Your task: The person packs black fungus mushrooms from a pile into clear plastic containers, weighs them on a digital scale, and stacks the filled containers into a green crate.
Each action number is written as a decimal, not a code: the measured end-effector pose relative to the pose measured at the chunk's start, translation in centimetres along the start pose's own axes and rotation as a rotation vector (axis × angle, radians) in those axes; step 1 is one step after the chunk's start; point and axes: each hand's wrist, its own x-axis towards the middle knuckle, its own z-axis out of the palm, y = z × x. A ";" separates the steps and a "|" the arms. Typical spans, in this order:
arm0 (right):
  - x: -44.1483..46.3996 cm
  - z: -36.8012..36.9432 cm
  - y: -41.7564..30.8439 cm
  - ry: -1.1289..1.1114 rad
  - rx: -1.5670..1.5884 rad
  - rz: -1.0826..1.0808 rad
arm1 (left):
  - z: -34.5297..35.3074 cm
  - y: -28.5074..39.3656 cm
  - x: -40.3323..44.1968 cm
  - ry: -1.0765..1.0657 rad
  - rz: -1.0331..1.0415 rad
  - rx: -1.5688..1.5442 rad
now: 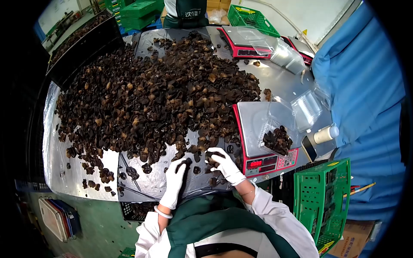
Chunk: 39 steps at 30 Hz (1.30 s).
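A wide heap of dark brown wood ear mushrooms (159, 94) covers much of the metal table. At its near edge, my gloved left hand (174, 179) has its fingers closed around a small dark piece at the fingertips. My gloved right hand (225, 165) curls over wood ear mushrooms, partly hidden under the fingers. A few loose pieces lie between and around both hands. Right of my right hand stands a red-edged scale (254, 148) with a lit display. On its pan rests a clear plastic box (275, 112), lid up, with wood ears (278, 140) inside.
Beyond stands a second scale (245, 41), with stacked clear boxes (287, 56) beside it. A phone (309, 148) and a cream bottle (326, 134) lie at the right edge. Green crates (320, 202) stand below, right. Across the table is another person in an apron (186, 15).
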 end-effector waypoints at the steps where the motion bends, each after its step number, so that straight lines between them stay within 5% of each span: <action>1: 0.1 -0.1 -0.1 -0.077 0.209 0.029 | -0.3 0.4 0.2 0.005 -0.184 -0.153; 4: 0.7 -0.6 0.6 -0.255 0.527 0.038 | -1.1 2.3 0.6 -0.095 -0.474 -0.797; 8: 0.7 0.7 0.7 -0.437 0.853 -0.026 | -0.3 1.2 0.7 -0.083 -0.599 -1.206; 18: -1.3 0.8 -1.4 -0.429 1.126 -0.035 | 1.2 2.8 0.7 -0.175 -0.572 -1.233; 26: -9.8 -7.9 -14.0 0.196 0.412 -0.660 | 8.2 8.8 3.9 -0.308 -0.520 -1.147; 30: -12.2 -12.3 -16.8 0.609 -0.222 -0.713 | 14.2 11.4 4.9 -0.328 -0.503 -1.049; 32: -12.0 -13.9 -16.8 0.668 -1.050 -0.899 | 17.3 12.9 5.0 -0.372 -0.446 -1.052; 33: -11.8 -14.1 -16.5 0.643 -1.168 -0.866 | 18.7 14.1 4.7 -0.364 -0.435 -0.993; 36: -11.0 -16.4 -14.6 0.517 -1.117 -0.819 | 23.2 15.5 5.1 -0.366 -0.354 -0.893; 39: -12.4 -16.6 -15.9 0.461 -1.015 -0.882 | 26.8 13.9 6.2 -0.417 -0.100 -0.349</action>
